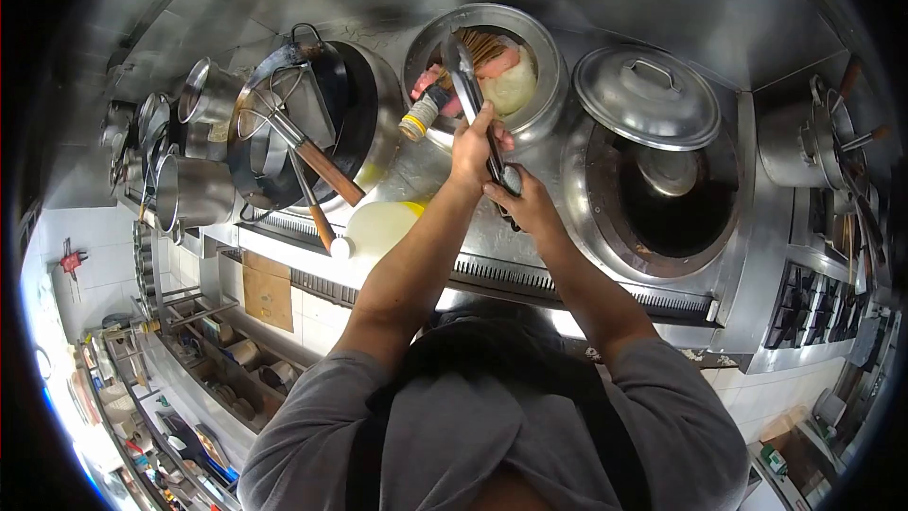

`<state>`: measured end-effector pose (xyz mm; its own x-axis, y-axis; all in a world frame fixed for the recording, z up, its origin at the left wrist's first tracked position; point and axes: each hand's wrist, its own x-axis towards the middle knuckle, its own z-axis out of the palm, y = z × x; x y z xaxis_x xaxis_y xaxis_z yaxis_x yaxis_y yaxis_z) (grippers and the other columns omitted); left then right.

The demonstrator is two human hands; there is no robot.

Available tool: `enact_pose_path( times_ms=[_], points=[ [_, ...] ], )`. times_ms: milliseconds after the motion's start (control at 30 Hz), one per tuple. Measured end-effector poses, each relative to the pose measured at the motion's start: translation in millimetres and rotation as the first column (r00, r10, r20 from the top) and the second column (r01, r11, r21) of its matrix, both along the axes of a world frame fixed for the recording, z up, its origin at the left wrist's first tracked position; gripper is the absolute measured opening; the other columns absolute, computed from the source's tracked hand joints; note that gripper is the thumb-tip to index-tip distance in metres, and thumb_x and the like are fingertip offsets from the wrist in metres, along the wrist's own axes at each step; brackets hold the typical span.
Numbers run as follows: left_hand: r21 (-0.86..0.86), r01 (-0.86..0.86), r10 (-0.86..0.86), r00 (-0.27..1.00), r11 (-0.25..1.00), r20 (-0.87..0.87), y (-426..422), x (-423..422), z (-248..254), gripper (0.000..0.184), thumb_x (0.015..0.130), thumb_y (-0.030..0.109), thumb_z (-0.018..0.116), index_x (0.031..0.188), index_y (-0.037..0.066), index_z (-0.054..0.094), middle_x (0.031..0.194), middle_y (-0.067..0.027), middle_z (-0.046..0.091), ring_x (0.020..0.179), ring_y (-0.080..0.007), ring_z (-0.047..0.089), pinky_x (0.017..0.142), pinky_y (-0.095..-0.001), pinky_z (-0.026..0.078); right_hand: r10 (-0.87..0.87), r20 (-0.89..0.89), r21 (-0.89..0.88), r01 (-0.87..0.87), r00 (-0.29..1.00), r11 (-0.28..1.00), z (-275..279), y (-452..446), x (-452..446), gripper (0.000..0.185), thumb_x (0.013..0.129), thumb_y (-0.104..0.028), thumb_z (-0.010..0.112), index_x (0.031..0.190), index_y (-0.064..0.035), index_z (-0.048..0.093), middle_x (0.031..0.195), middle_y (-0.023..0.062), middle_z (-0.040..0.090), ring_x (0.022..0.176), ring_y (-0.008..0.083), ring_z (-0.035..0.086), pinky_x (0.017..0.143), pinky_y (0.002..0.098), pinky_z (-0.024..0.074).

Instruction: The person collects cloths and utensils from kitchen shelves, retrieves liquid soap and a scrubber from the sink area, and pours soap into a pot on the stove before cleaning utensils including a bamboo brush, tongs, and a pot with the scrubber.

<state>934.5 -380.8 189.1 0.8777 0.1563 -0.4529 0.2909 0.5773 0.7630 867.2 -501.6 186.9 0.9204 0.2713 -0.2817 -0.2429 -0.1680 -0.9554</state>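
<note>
My left hand (472, 149) is wrapped round the middle of a pair of metal tongs (463, 80) with dark handles. Lower down, my right hand (528, 204) grips the handle end, where a small greyish piece shows by the thumb. The tongs' tips point away from me over a wide steel pot (550, 57). In the pot are pink meat-like pieces (498, 62), a bundle of thin brown strips (480, 41) and a pale rounded lump (511, 87). At the pot's near left rim is a whitish cylinder with a yellow band (417, 120); its kind is unclear.
To the left, a dark wok (270, 170) holds a strainer with a wooden handle (326, 170). A pale plastic jug (374, 232) stands near the stove's front edge. On the right, a steel lid (648, 95) partly covers a large dark wok (676, 218). Steel pots (194, 194) line the far left.
</note>
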Motion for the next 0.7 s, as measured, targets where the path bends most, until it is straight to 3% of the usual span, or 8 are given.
enact_pose_path(
  times_ms=[133, 167, 300, 367, 500, 600, 633, 700],
  points=[
    [-0.090, 0.298, -0.284, 0.949, 0.950, 0.138, 12, -1, 2, 0.024, 0.088, 0.024, 0.064, 0.097, 0.003, 0.054, 0.070, -0.0062, 0.056, 0.061, -0.0198, 0.060, 0.057, -0.0330, 0.050, 0.065, -0.131, 0.011, -0.064, 0.989, 0.998, -20, -5, -13, 0.056, 0.073, -0.031, 0.080, 0.110, 0.0038, 0.056, 0.072, 0.0132, 0.064, 0.065, 0.0214, 0.064, 0.063, 0.0354, 0.0497],
    [-0.090, 0.297, -0.283, 0.949, 0.951, 0.140, 10, -3, 7, 0.024, 0.088, 0.024, 0.064, 0.097, 0.003, 0.054, 0.070, -0.0062, 0.056, 0.061, -0.0198, 0.060, 0.057, -0.0330, 0.050, -0.001, 0.036, -0.059, 0.003, 0.999, 0.998, -29, -7, -22, 0.053, 0.073, -0.030, 0.079, 0.108, 0.0035, 0.056, 0.071, 0.0138, 0.065, 0.062, 0.0236, 0.064, 0.062, 0.0364, 0.0495],
    [0.345, 0.556, -0.584, 0.811, 0.756, -0.028, 7, -7, -3, 0.036, 0.083, 0.032, 0.068, 0.100, 0.001, 0.059, 0.082, -0.0098, 0.063, 0.077, -0.0195, 0.064, 0.064, -0.0327, 0.052, -0.111, 0.132, -0.236, 0.140, 0.985, 0.962, -42, -42, -63, 0.051, 0.071, -0.027, 0.080, 0.105, 0.0022, 0.056, 0.076, 0.0186, 0.066, 0.072, 0.0326, 0.067, 0.065, 0.0398, 0.0503],
    [0.437, 0.875, -0.700, 0.446, 0.209, -0.558, 6, -9, -2, 0.051, 0.079, 0.046, 0.070, 0.100, 0.001, 0.063, 0.080, -0.0102, 0.064, 0.075, -0.0187, 0.064, 0.065, -0.0320, 0.052, -0.157, 0.219, -0.338, 0.226, 0.963, 0.914, -68, -69, -93, 0.054, 0.069, -0.028, 0.080, 0.107, 0.0013, 0.055, 0.080, 0.0210, 0.066, 0.079, 0.0364, 0.067, 0.067, 0.0412, 0.0510],
    [0.939, 0.328, -0.508, 0.829, 0.106, -0.232, 47, 12, 10, 0.057, 0.079, 0.046, 0.066, 0.107, -0.003, 0.066, 0.096, -0.0209, 0.068, 0.085, -0.0334, 0.067, 0.074, -0.0371, 0.052, -0.147, 0.124, -0.467, 0.188, 0.981, 0.864, -110, -121, -152, 0.060, 0.068, -0.032, 0.080, 0.112, -0.0013, 0.053, 0.084, 0.0216, 0.066, 0.080, 0.0400, 0.066, 0.069, 0.0438, 0.0515],
    [0.999, -0.038, -0.338, 0.940, -0.009, 0.033, 82, 65, 10, 0.049, 0.081, 0.038, 0.061, 0.106, -0.004, 0.065, 0.103, -0.0252, 0.065, 0.105, -0.0399, 0.060, 0.088, -0.0416, 0.049, 0.004, 0.047, -0.681, 0.029, 0.999, 0.732, -118, -131, -176, 0.062, 0.070, -0.034, 0.078, 0.116, -0.0013, 0.053, 0.094, 0.0232, 0.065, 0.089, 0.0407, 0.064, 0.075, 0.0460, 0.0508],
    [0.999, -0.044, -0.343, 0.939, -0.006, 0.039, 85, 79, 3, 0.049, 0.081, 0.038, 0.061, 0.106, -0.004, 0.065, 0.103, -0.0252, 0.065, 0.105, -0.0399, 0.060, 0.088, -0.0416, 0.049, 0.047, 0.036, -0.696, -0.009, 0.998, 0.718, -126, -130, -179, 0.063, 0.070, -0.036, 0.077, 0.117, -0.0018, 0.053, 0.097, 0.0224, 0.065, 0.091, 0.0403, 0.063, 0.077, 0.0458, 0.0507],
    [0.934, 0.168, -0.301, 0.915, -0.316, -0.267, 89, 105, -10, 0.046, 0.082, 0.040, 0.057, 0.105, 0.000, 0.060, 0.116, -0.0230, 0.058, 0.110, -0.0357, 0.056, 0.093, -0.0415, 0.047, 0.036, 0.040, -0.675, 0.001, 0.999, 0.738, -131, -131, -175, 0.060, 0.074, -0.038, 0.075, 0.117, -0.0034, 0.053, 0.105, 0.0204, 0.062, 0.098, 0.0391, 0.061, 0.081, 0.0442, 0.0500]
  ],
)
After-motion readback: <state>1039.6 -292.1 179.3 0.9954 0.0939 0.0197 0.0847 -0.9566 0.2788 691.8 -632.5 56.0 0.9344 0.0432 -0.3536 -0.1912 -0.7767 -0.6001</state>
